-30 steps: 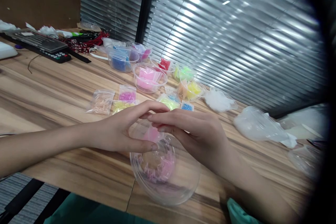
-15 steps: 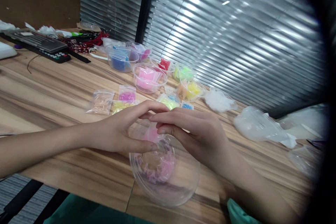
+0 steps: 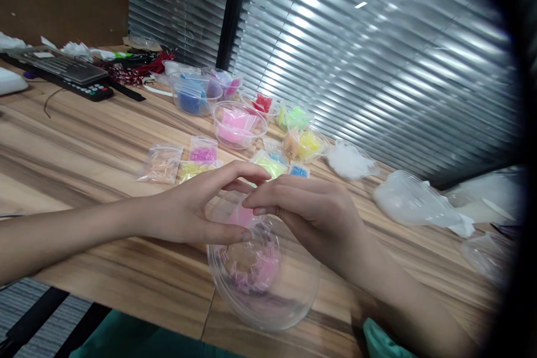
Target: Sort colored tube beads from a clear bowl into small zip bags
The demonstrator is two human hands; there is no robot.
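In the head view a clear plastic bowl (image 3: 293, 302) with pink and purple pieces (image 3: 262, 274) stands near the table's front edge. A pink packet (image 3: 242, 213) shows at its far side, partly behind my fingers. My left hand (image 3: 201, 204) reaches over the bowl's left side, open, with thumb and fingers apart; whether it touches the bowl I cannot tell. Over the right side, my right hand (image 3: 310, 212) is closed in a pinch, thumb against forefinger. Anything between those fingertips is too small to make out.
Behind the hands lie small bags, among them an orange one (image 3: 160, 163) and a purple one (image 3: 203, 151). Farther back stand several clear bowls, one with pink packets (image 3: 237, 125). White plastic bags (image 3: 409, 198) lie right, a remote control (image 3: 90, 89) left.
My right hand's forefinger and thumb have drawn closer together and shifted slightly. The left hand and the bowl stay in place.
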